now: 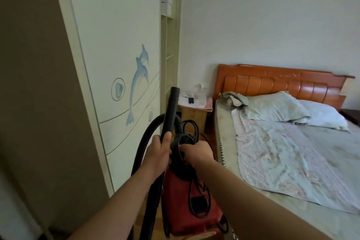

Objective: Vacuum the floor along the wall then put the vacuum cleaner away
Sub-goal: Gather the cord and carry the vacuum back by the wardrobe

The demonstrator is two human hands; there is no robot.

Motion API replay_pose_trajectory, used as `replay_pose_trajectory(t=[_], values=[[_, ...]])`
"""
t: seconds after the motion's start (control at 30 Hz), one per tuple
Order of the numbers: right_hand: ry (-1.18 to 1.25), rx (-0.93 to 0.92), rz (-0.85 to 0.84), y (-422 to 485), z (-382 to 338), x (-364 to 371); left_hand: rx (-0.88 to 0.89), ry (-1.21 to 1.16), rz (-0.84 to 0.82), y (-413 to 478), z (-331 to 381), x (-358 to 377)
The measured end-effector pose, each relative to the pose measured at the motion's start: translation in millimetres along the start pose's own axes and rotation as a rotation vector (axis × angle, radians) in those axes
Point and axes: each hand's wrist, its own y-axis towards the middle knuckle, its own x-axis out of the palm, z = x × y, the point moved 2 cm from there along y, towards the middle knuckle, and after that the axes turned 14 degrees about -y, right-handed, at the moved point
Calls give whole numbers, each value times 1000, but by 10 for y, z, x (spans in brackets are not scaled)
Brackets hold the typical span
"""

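A red canister vacuum cleaner (187,200) hangs in front of me, lifted off the floor between the wardrobe and the bed. My right hand (196,153) grips its black top handle together with loops of the black power cord (190,130). My left hand (157,152) is closed around the black rigid tube (171,109), which points up and away. The black ribbed hose (144,142) arcs from the tube down the left side of the canister. The floor below is mostly hidden by the vacuum and my arms.
A white wardrobe door with blue dolphins (120,68) stands close on the left, with open shelves (169,45) beyond it. A bed (292,152) with an orange headboard fills the right. A wooden nightstand (194,111) with small items blocks the far end of the narrow aisle.
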Motion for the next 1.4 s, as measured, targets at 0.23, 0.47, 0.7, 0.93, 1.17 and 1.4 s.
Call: replay_pose_trajectory(t=[0.23, 0.47, 0.7, 0.93, 1.17, 1.4], values=[[22, 65, 58, 579, -18, -62, -2, -37, -59, 558, -101, 324], [38, 74, 64, 1505, 5, -230, -32, 4, -95, 1256, -234, 856], [-26, 49, 49, 2412, -235, -401, -62, -26, -126, 2046, -201, 1237], [-26, 69, 71, 3354, -473, -228, -69, -64, -140, 3060, -451, 1402], [9, 155, 154, 4244, -636, 35, -153, -69, -197, 4134, -845, 1480], [23, 207, 171, 5053, -787, 56, -163, -102, -283, 5019, -1044, 1684]])
